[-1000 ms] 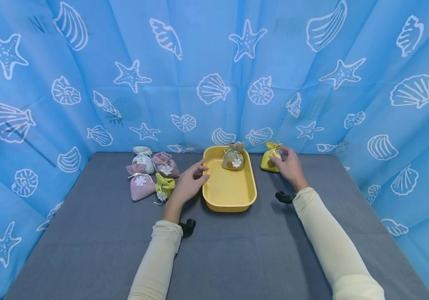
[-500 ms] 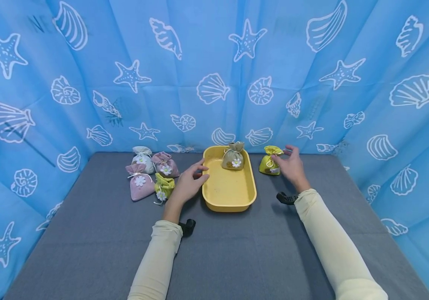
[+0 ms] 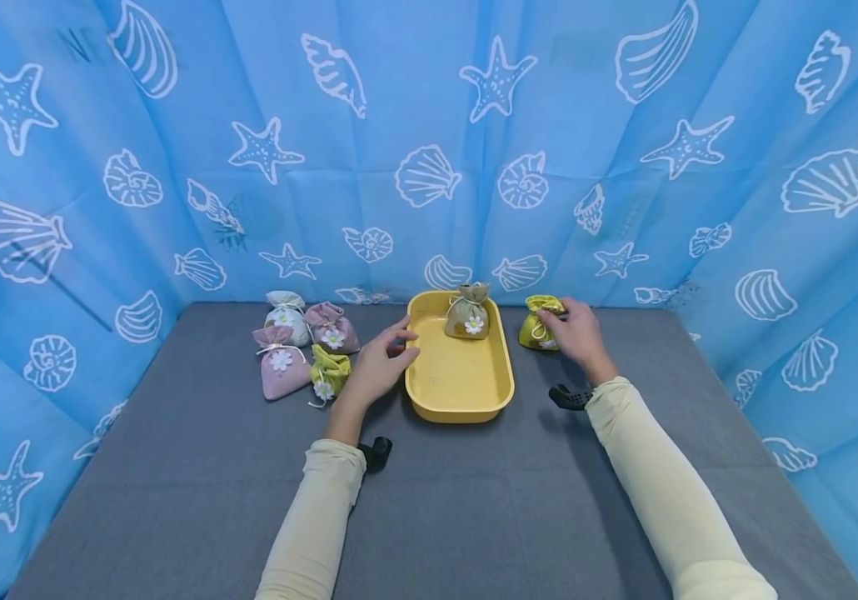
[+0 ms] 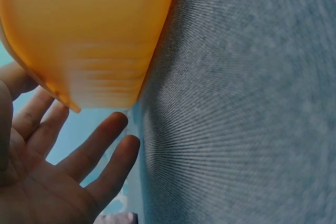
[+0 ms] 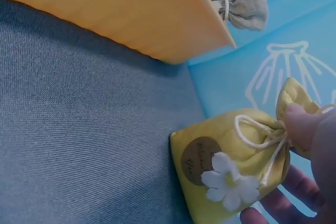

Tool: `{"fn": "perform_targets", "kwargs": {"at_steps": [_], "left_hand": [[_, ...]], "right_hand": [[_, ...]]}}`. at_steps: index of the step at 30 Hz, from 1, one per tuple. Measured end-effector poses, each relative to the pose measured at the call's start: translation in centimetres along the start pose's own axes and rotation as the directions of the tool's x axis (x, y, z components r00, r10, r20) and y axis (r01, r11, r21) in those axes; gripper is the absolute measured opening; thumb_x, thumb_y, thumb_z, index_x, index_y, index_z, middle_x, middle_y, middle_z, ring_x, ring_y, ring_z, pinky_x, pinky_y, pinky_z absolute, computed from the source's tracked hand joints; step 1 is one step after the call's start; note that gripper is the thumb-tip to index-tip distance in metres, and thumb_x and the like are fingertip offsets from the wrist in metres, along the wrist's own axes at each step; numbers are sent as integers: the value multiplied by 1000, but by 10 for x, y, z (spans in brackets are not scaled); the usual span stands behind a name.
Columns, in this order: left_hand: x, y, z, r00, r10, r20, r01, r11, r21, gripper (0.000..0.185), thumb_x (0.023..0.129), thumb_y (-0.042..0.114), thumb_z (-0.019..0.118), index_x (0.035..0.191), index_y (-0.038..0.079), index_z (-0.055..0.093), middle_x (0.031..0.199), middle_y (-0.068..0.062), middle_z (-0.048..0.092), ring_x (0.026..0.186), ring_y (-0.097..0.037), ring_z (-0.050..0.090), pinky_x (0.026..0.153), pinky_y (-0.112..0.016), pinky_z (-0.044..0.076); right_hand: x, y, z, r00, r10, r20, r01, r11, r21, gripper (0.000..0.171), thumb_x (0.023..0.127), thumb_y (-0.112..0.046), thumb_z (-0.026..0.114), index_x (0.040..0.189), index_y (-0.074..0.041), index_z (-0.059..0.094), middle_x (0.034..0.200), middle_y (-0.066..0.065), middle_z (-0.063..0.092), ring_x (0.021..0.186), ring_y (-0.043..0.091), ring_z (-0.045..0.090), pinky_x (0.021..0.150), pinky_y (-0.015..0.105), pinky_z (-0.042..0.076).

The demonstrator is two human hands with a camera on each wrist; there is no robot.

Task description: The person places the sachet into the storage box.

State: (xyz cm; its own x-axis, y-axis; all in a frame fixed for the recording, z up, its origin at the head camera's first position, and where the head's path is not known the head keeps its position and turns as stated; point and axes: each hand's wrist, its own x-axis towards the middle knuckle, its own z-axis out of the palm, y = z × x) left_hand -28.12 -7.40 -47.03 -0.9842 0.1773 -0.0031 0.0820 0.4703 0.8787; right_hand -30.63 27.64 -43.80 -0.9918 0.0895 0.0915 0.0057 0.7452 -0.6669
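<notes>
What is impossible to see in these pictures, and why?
Right wrist: lower part of the beige bag, hidden behind the yellow tray.
Right wrist: right hand, partly cut off by the edge.
Right wrist: contents of the held bag, which is tied shut.
Left wrist: the tray's inside, hidden by its wall.

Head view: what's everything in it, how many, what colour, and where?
Tray: one, yellow, mid-table
Beige bag: one, beige, in the tray
Held bag: one, yellow, right of tray
Pale bag: one, whitish, left rear
Mauve bag: one, mauve, beside it
Pink bag: one, light pink, front left
Lime bag: one, yellow-green, nearest left hand
Table: one, grey, underneath
Curtain: count unclear, blue, back and sides
Wrist gadgets: two, black, wrists
Left hand: one, bare, tray's rim
Right hand: one, bare, gripping held bag
Sleeves: two, cream, forearms
</notes>
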Motion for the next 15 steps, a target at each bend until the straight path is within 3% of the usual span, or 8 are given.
{"fn": "perform_targets", "kwargs": {"at_steps": [7, 15], "left_hand": [[1, -1, 1, 1000, 1, -2, -1, 1000, -3, 36, 100, 33, 65, 134, 21, 64, 166, 10, 36, 137, -29, 54, 110, -53, 49], [0, 0, 0, 1000, -2, 1, 2, 1000, -6, 35, 100, 33, 65, 132, 19, 64, 166, 12, 36, 138, -29, 54, 111, -52, 48]], "right_hand": [[-1, -2, -4, 999, -32, -36, 30, 999, -38, 41, 107, -37, 51, 119, 1, 62, 105, 22, 61, 84, 29, 57, 67, 33, 44], [-3, -15, -14, 987, -118, -108, 113, 992, -50, 41, 106, -38, 54, 113, 1, 67, 96, 20, 64, 74, 26, 55, 63, 33, 43]]}}
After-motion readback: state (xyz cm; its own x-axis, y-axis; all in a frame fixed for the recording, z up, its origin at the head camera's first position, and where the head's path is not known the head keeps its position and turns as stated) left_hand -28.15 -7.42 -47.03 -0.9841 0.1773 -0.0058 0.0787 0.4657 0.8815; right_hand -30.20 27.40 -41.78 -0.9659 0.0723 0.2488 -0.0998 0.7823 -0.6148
